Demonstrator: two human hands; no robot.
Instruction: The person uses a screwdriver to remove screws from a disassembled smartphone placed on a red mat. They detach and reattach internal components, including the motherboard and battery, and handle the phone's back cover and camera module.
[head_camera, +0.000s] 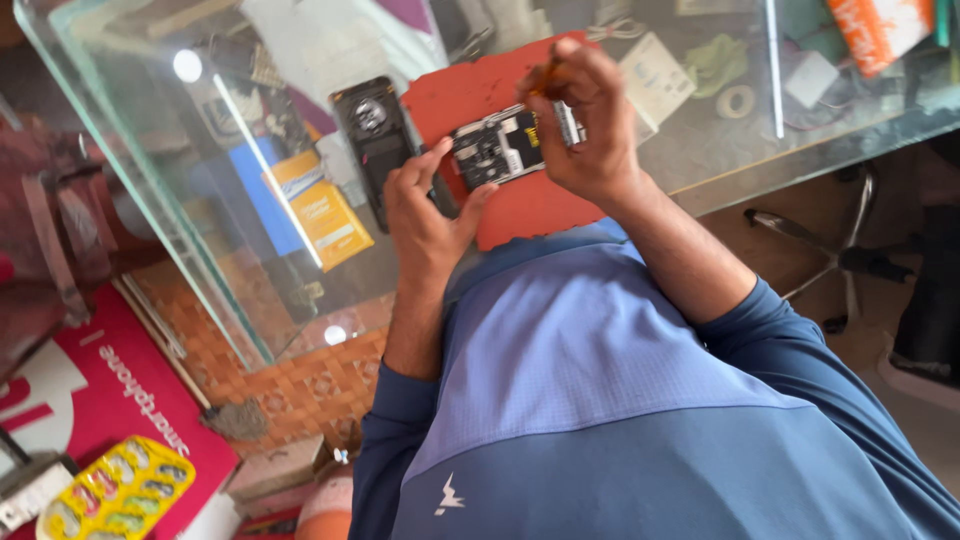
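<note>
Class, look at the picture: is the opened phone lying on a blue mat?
No, the opened phone with its bare circuit board lies on a red mat spread on the glass table.

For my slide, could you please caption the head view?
Left hand steadies an opened phone on a red mat; right hand holds a screwdriver.

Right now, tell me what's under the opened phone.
The opened phone lies on a red mat, on the glass table. The left hand steadies it; the right hand hides its right end.
</note>
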